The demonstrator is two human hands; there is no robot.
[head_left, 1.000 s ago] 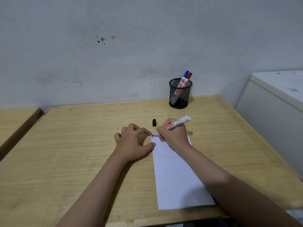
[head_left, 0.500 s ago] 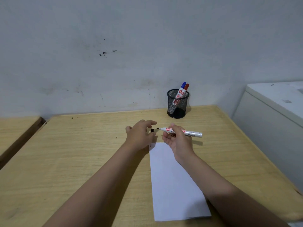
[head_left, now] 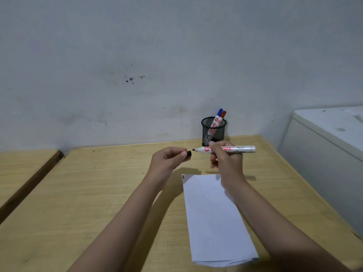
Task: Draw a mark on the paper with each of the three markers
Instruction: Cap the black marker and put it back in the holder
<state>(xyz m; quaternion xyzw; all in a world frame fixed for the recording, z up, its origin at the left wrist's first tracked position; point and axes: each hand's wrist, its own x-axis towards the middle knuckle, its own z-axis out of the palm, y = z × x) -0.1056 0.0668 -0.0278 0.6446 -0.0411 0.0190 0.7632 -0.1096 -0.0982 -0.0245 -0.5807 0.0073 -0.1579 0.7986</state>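
With the white-barrelled black-tipped marker (head_left: 225, 149) lying horizontal mid-frame in the right hand (head_left: 225, 163), nib points left — straight at the small black plastic cap (head_left: 189, 153) pinched in the left hand (head_left: 169, 160); coaxial, near, not touching.

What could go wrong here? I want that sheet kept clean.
The left hand holds the cap just off the marker tip, held by the right hand; a miss could ink a finger. Both hang above the paper, so a dropped marker might streak it beside the black mark.
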